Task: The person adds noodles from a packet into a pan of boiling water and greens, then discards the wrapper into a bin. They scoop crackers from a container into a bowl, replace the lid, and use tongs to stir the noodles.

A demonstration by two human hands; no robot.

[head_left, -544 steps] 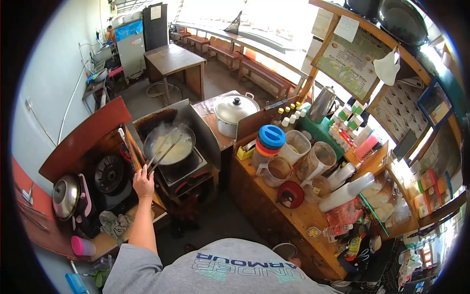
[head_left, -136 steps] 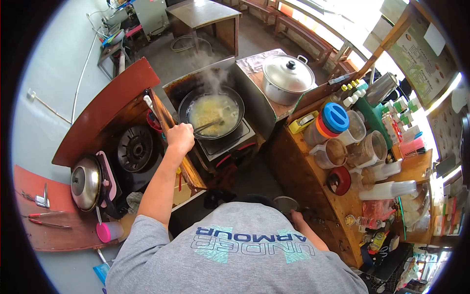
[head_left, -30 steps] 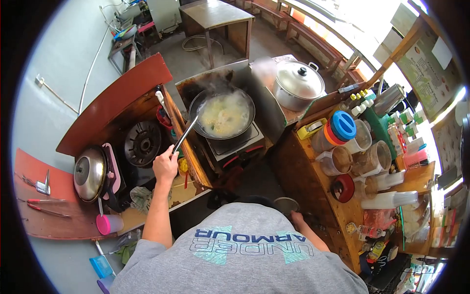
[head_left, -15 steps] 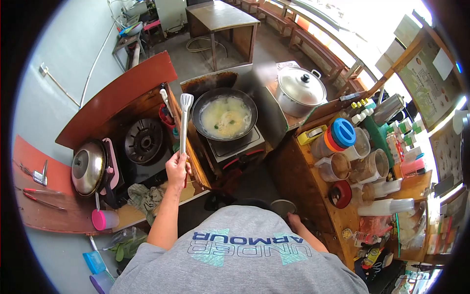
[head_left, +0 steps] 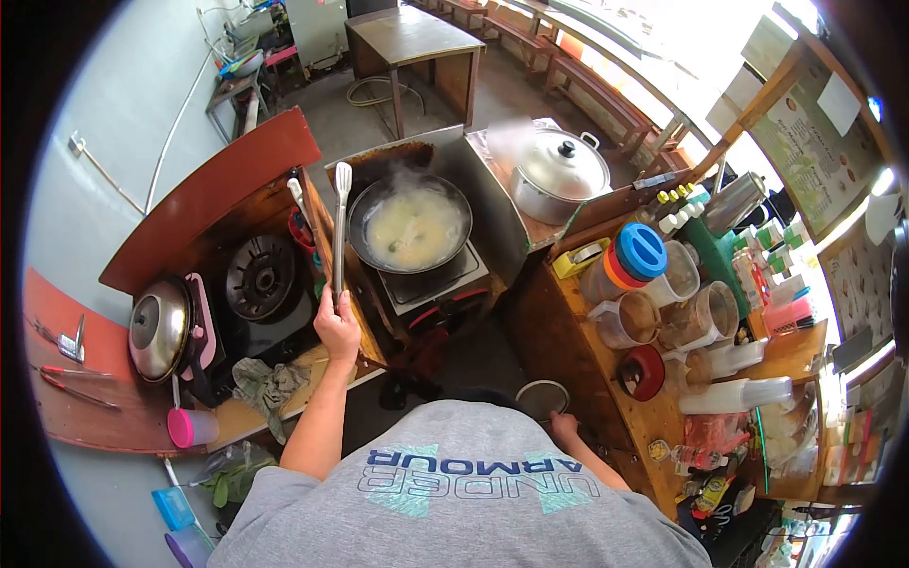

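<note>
My left hand (head_left: 337,327) is closed around the lower end of a pair of metal tongs (head_left: 341,227). The tongs point up, their heads together, just left of a black wok (head_left: 357,237). Cloudy, pale yellow broth (head_left: 414,229) with bits in it steams in the wok, which sits on a stove (head_left: 440,284). Low by my right side, my right hand (head_left: 564,426) is closed at the edge of a round, rimmed thing (head_left: 543,399) that looks like a strainer or a lid; its handle is hidden.
A lidded pot (head_left: 561,175) stands right of the wok, behind a metal screen (head_left: 502,208). Plastic containers (head_left: 630,317) crowd the wooden counter (head_left: 592,379) at right. On the left are a burner (head_left: 262,277), a lidded pan (head_left: 161,331) and a cloth (head_left: 270,383).
The whole view has shifted slightly, so most things sit further left. The tongs have turned a little in my left hand, and more steam shows above the wok.
</note>
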